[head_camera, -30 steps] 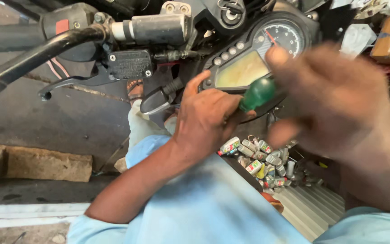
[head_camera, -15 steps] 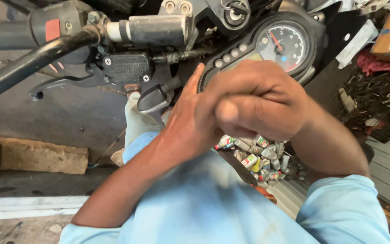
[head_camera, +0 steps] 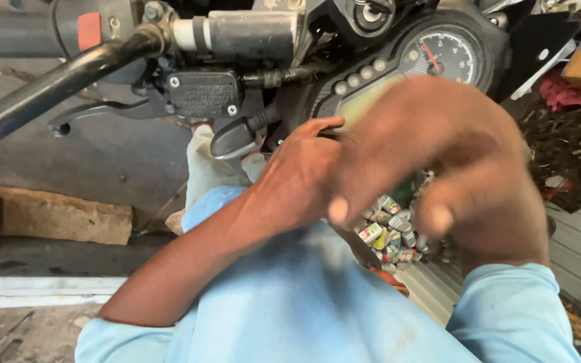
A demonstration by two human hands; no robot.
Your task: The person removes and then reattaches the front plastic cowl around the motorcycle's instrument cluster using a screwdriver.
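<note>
The work sat at the motorcycle's instrument cluster, at twelve o'clock in the view and mounted on the bike. The left hand pressed against the cluster's lower left edge, fingers curled round something hidden behind the other hand; what they gripped could not be told. The right hand was raised in front of the cluster, blurred, its fingers loosely bent and apparently holding nothing. As a judgement, the job looked mid-way: the cluster was in place, with nothing visibly detached.

The right hand covered most of the display panel. The handlebar ran off toward ten o'clock, with the brake lever and its reservoir beneath it. A heap of small cans lay on the floor at five o'clock, and a stone block at eight o'clock.
</note>
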